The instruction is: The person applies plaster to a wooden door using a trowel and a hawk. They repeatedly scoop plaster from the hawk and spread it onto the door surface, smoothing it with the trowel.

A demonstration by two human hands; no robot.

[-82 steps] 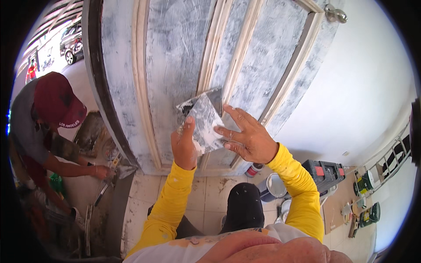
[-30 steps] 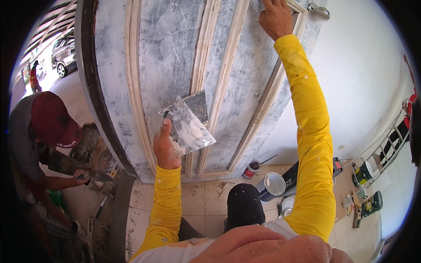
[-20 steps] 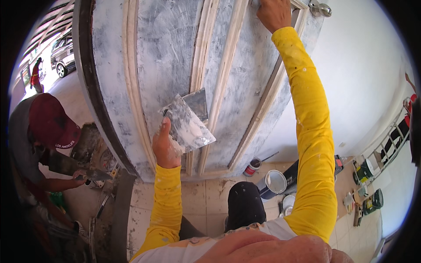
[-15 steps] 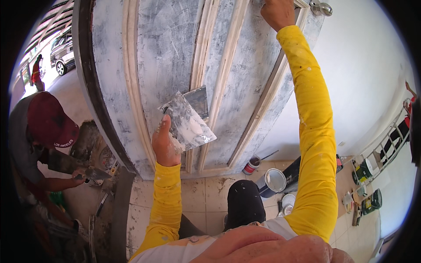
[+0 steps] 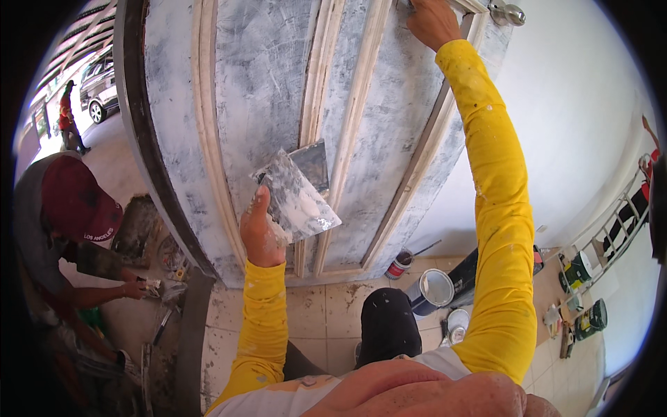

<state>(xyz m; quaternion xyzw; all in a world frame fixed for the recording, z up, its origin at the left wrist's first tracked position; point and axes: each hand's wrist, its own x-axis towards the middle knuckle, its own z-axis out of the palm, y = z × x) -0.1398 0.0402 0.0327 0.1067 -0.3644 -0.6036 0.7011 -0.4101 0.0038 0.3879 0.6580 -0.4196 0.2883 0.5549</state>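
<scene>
My left hand is shut on two flat putty knives, overlapping, their metal blades smeared with white filler, held in front of the door. My right hand is raised to the top of the view, fingers bent against the door beside the upper moulding, near the round silver knob; whatever its fingertips hold is hidden. The panelled door has pale raised mouldings and patchy white-grey filler on its flat parts.
A crouching co-worker works at the floor outside the doorway. Paint cans, a bucket, a black case, green pails and a ladder stand at right, with another person. Outside: a passer-by and a car.
Since the earliest frame my right hand has left the blades and risen to the door's upper moulding. My left hand moved slightly left. The co-worker's hands shifted; the passer-by walked along.
</scene>
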